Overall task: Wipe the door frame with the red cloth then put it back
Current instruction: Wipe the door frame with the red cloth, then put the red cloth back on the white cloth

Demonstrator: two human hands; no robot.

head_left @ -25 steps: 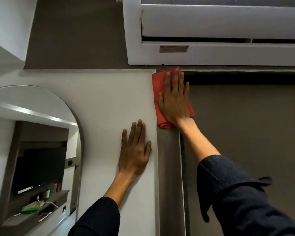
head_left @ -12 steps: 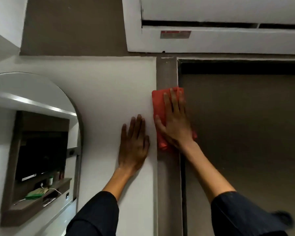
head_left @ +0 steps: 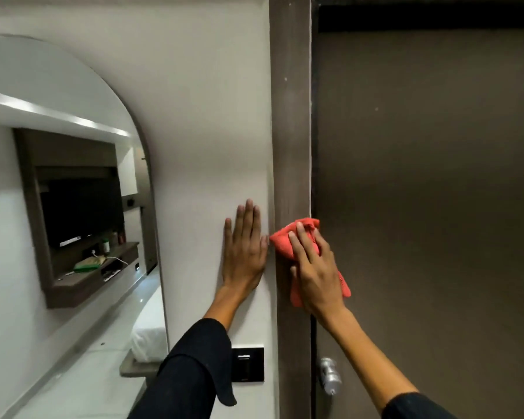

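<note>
A brown vertical door frame [head_left: 290,116] runs down the middle of the view, between a white wall and a dark brown door [head_left: 430,192]. My right hand [head_left: 315,267] presses the red cloth [head_left: 283,241] flat against the frame at about mid height. The cloth bunches under my palm and sticks out above and below it. My left hand [head_left: 245,252] lies flat on the white wall just left of the frame, fingers spread upward, holding nothing.
A silver door knob [head_left: 330,378] sits low on the door beside the frame. A black switch plate [head_left: 248,363] is on the wall under my left forearm. An arched mirror [head_left: 64,207] at left reflects a TV, a shelf and a bed.
My right hand has slid the red cloth down the frame from its top corner to mid height. The view has tilted down, dropping the air conditioner out of sight. My left hand stays on the wall.
</note>
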